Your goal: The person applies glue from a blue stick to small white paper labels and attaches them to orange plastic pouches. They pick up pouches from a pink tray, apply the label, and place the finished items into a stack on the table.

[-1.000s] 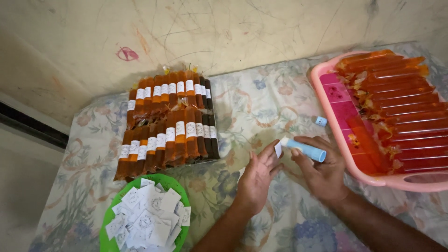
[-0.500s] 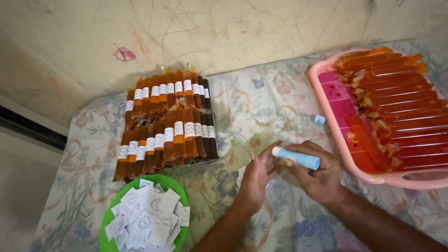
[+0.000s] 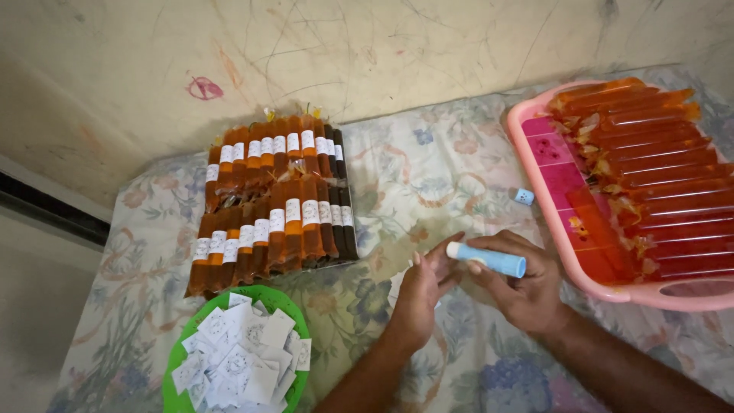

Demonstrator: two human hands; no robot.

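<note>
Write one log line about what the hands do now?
right hand: holds blue glue stick | left hand: touches its tip | cap: off

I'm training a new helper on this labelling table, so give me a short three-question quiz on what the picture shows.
1. True or false: the right hand holds the light blue glue stick in its grip.
2. Where do the small white paper labels lie? A) in the pink plastic tray B) in the round green plastic bowl C) on the flowered cloth
3. Fill in: the small blue cap lies on the cloth beside the ____ tray.

Key
1. True; the left hand meets the stick's white tip with its fingers.
2. B; the bowl sits in front of the labelled orange sachets.
3. Pink; it holds unlabelled orange tubes.
</note>
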